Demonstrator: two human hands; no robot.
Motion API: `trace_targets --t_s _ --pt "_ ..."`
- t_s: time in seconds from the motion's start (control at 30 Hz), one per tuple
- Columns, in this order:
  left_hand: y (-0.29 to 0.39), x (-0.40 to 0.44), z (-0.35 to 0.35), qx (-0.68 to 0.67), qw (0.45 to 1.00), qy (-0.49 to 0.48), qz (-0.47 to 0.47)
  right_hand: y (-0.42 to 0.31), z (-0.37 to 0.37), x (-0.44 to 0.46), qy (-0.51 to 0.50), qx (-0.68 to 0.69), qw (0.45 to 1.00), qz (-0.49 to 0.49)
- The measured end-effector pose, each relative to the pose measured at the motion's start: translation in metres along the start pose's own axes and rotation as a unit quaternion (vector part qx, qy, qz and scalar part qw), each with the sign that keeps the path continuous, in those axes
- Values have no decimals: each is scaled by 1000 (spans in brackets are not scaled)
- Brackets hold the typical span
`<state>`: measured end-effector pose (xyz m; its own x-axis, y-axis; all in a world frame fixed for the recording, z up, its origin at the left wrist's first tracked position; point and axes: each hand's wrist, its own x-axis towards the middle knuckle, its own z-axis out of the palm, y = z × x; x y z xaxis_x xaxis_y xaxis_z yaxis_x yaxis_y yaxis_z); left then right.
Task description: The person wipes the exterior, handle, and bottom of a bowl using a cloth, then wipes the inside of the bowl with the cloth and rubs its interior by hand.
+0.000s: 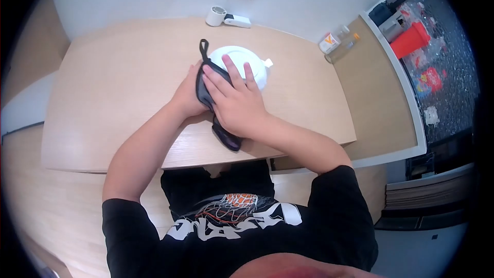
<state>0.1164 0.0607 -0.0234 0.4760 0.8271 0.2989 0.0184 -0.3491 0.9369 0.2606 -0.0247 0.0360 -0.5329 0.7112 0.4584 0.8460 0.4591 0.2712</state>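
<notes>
My left hand (pixel 192 94) holds a dark grey pouch (pixel 201 86) with black trim and a hanging loop at its top; most of its fingers are hidden behind the pouch. My right hand (pixel 239 103) lies over the pouch's right side, fingers stretched and spread, some of them over a round white object (pixel 257 74). That white object has a raised disc on top and a small tab at its right; its kind is unclear. Below the pouch, partly under my right hand, is a glossy black elongated object (pixel 227 138) with a purplish sheen, perhaps sunglasses.
The light wooden table (pixel 113 72) meets a white wall. A white roll (pixel 216 16) and a small white device (pixel 237 21) stand at its back edge. A clear jar (pixel 332 41) and an orange-capped bottle (pixel 346 47) are back right. Beyond the partition lies a red object (pixel 410 40).
</notes>
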Motion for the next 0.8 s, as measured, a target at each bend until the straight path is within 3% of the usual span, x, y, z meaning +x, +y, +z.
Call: trace_targets --t_s 0.13,0.23,0.3,0.37,0.4,0.5,0.6,0.67,0.8 --pt "25 0 -6 -88 992 -71 -54 13 -2 44 -76 6 996 41" --pt "-6 4 0 -98 992 -34 -74 40 -4 79 -225 46 966 120" --pt "-2 6 0 -266 960 -42 -72 68 0 88 -291 102 939 155" --pt "3 9 -3 -43 999 -2 17 98 4 79 -281 121 936 175" --pt "11 3 -5 13 1000 0 -4 111 5 69 -278 130 934 184" --pt "28 2 -7 59 995 6 -74 134 -2 32 -270 179 921 219" --pt "18 4 -6 59 998 9 -29 122 -14 -8 -178 229 934 206" --pt "9 6 -9 74 997 1 23 103 -22 -24 -135 127 968 168" --pt "21 1 -7 80 997 5 19 67 -27 -47 -41 -12 996 83"
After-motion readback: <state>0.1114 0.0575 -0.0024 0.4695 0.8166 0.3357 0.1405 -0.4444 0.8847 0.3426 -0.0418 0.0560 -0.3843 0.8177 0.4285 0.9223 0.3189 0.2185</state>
